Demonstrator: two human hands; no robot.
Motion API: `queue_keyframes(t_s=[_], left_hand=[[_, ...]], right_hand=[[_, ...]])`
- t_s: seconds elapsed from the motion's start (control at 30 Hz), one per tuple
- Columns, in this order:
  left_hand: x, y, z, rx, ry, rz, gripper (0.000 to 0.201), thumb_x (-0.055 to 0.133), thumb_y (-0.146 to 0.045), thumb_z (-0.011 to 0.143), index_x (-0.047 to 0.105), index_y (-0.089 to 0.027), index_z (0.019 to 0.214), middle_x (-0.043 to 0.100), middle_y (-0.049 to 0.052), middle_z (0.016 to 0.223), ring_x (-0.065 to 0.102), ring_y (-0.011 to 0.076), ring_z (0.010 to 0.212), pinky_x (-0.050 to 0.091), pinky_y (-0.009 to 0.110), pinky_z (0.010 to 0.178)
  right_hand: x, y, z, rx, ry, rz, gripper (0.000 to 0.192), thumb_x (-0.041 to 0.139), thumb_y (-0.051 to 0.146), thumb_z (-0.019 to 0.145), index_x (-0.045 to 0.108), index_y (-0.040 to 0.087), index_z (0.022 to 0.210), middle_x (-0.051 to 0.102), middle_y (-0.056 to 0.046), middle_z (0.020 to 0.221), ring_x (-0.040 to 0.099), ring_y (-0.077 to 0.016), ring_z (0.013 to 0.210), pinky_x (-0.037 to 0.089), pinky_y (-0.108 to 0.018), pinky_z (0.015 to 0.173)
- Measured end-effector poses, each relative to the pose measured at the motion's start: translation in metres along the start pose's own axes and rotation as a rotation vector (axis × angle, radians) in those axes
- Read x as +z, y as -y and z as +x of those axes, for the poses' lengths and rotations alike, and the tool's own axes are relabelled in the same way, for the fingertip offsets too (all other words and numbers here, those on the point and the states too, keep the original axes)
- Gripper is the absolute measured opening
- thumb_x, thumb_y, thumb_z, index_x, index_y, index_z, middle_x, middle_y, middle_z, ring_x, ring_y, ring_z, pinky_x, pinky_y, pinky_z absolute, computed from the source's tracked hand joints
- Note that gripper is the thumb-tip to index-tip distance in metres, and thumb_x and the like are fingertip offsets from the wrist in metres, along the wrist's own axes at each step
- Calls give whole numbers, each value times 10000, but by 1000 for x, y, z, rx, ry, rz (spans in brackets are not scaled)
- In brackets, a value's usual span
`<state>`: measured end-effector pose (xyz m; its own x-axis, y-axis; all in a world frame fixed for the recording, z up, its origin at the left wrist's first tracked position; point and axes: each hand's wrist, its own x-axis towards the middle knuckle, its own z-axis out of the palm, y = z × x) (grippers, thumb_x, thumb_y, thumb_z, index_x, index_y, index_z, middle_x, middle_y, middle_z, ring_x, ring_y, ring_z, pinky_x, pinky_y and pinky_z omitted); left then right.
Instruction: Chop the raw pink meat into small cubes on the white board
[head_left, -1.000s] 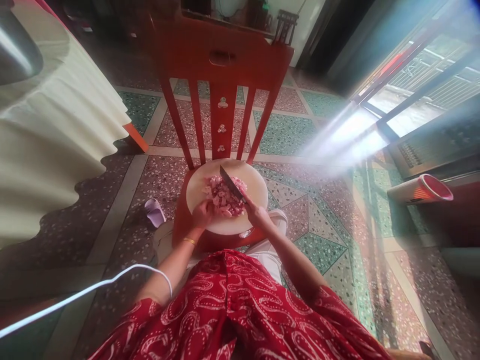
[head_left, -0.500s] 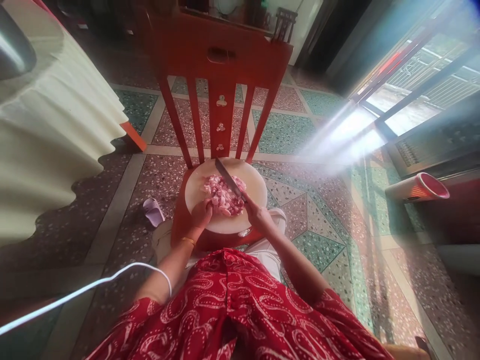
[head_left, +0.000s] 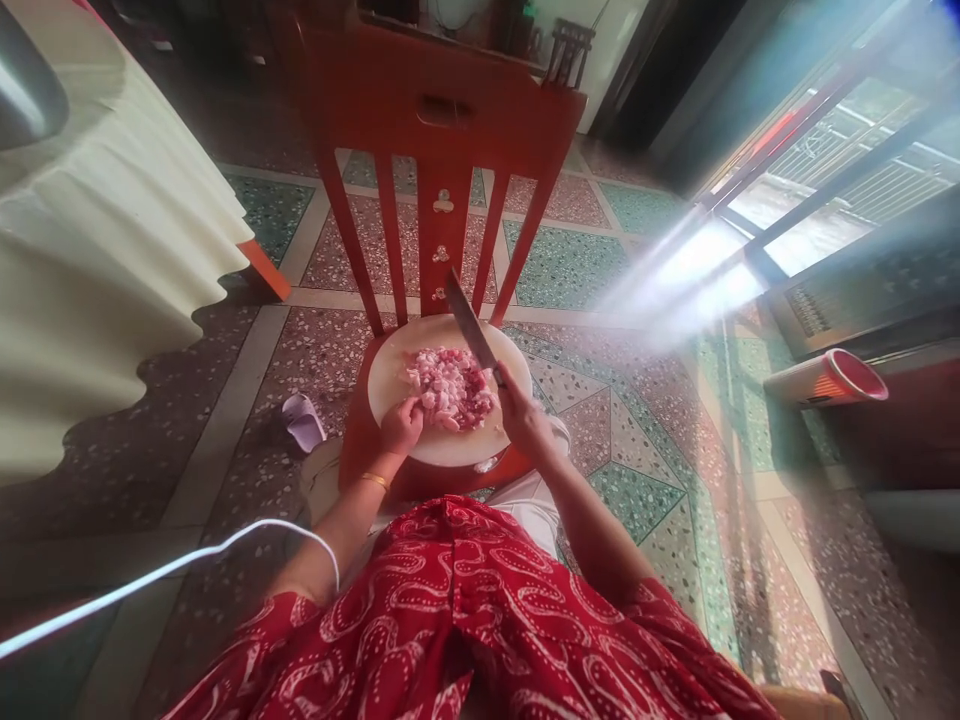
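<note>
Nearest us, our lap in a red patterned dress (head_left: 465, 620), white cable (head_left: 172, 572) crossing at the left. Our left hand (head_left: 401, 427), gold bangle (head_left: 373, 480) on the wrist, rests at the near-left edge of the meat pile, fingers curled together, touching the pieces; we cannot tell if any piece is pinched. Our right hand (head_left: 521, 418) has its fingers clamped on the knife (head_left: 472, 330) handle, blade raised, tilted up and away, above the far-right side of the pile. Chopped pink meat (head_left: 450, 387) lies heaped mid-board on the round white cutting board (head_left: 390, 365), which sits on the red chair (head_left: 442, 110) seat. Purple slipper (head_left: 304, 420) on the terrazzo floor (head_left: 570, 265), left of the chair. Cream ruffled cloth (head_left: 97, 260) far left, red-rimmed cylinder (head_left: 832, 380) far right.
</note>
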<state>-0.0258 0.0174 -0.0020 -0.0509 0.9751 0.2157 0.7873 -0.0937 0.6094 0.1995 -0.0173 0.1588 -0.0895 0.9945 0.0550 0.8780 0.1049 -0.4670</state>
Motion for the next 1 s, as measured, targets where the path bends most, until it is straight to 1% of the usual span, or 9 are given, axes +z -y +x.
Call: queue_keyframes(t_s=[0.07, 0.17, 0.3, 0.4, 0.53, 0.63, 0.73, 0.87, 1.0], left_hand=[[1, 0, 0, 4, -5, 0, 253, 400, -190, 804, 637, -180, 891, 681, 76, 890, 613, 199, 837, 431, 272, 750], [0, 0, 0, 4, 17, 3, 248, 399, -200, 813, 636, -184, 884, 678, 75, 852, 611, 195, 806, 430, 272, 731], [-2, 0, 0, 7, 29, -13, 243, 396, -218, 828, 632, -183, 878, 673, 69, 824, 611, 192, 769, 424, 269, 691], [-2, -1, 0, 0, 27, -3, 237, 406, -219, 825, 637, -188, 870, 678, 69, 841, 613, 194, 776, 422, 268, 689], [1, -1, -1, 2, -4, 16, 234, 421, -200, 809, 639, -181, 892, 680, 78, 862, 614, 199, 808, 425, 271, 718], [0, 0, -1, 3, 14, 13, 241, 406, -195, 815, 636, -181, 887, 674, 76, 827, 612, 195, 786, 427, 273, 713], [-2, 0, 0, 6, 47, -15, 240, 398, -226, 831, 634, -186, 855, 669, 70, 806, 611, 195, 761, 430, 276, 700], [0, 1, 0, 18, 16, -5, 238, 408, -225, 819, 637, -185, 871, 676, 81, 859, 613, 206, 811, 434, 285, 744], [3, 2, -1, 22, -4, -7, 251, 400, -208, 813, 635, -185, 897, 678, 81, 876, 612, 201, 822, 432, 279, 746]], right_hand=[[7, 2, 2, -20, -51, 37, 536, 279, 285, 959, 165, 264, 1482, 604, -63, 1225, 630, -211, 983, 492, -313, 829], [34, -6, 5, 0, 65, 17, 542, 332, 239, 931, 239, 243, 1465, 528, -72, 1321, 607, -202, 1037, 489, -306, 855], [34, -8, 3, 68, 216, -45, 511, 365, 236, 919, 334, 242, 1429, 648, -67, 1151, 658, -208, 905, 506, -306, 788], [7, 5, 0, 38, 95, 17, 507, 311, 267, 945, 283, 244, 1451, 701, -52, 1003, 667, -207, 864, 502, -293, 766], [14, 13, 1, -52, -51, 90, 522, 294, 254, 948, 235, 225, 1466, 572, -79, 1268, 591, -190, 1069, 464, -278, 874], [40, 1, 0, -2, 107, 28, 521, 369, 220, 916, 319, 231, 1434, 516, -83, 1333, 602, -197, 1056, 484, -285, 856], [37, -4, -3, 39, 208, -4, 512, 383, 223, 913, 339, 265, 1422, 571, -64, 1274, 632, -209, 999, 501, -304, 822], [5, 11, -4, -28, 14, 65, 527, 322, 257, 946, 230, 273, 1464, 619, -55, 1206, 621, -211, 1019, 487, -312, 847], [22, 13, 0, -101, -60, 83, 561, 295, 238, 944, 147, 242, 1485, 525, -72, 1323, 561, -195, 1122, 459, -322, 920]])
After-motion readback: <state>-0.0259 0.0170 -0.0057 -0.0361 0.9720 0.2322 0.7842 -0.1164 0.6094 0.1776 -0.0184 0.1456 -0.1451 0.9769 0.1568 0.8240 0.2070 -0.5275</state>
